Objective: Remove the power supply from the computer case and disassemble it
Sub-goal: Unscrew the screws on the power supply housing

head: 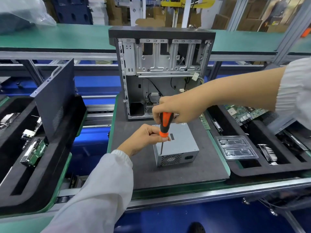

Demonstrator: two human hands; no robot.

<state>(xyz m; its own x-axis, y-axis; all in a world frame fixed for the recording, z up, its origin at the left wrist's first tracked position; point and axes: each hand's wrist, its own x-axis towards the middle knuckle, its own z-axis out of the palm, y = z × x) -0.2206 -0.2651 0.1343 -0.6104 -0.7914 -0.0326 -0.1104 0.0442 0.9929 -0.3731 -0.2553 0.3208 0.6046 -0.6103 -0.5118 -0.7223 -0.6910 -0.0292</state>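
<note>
Power supply (pixel 176 145) already out, lying on desk (pixel 176 172) before open computer case (pixel 161 73). Right hand (pixel 176 110) wraps screwdriver (pixel 164 126) handle for turning; left hand (pixel 146 138) pinches its collar, steadying tip on top-edge screw, presumably.

Hardly any writing can be read here. On a dark strip (pixel 73 181) below the left foam tray (pixel 50 165), pale slanted letters show, seemingly "ME" at the end of a longer word that is cut off. The printing on the circuit boards (pixel 244 113) is too small to read.
</note>
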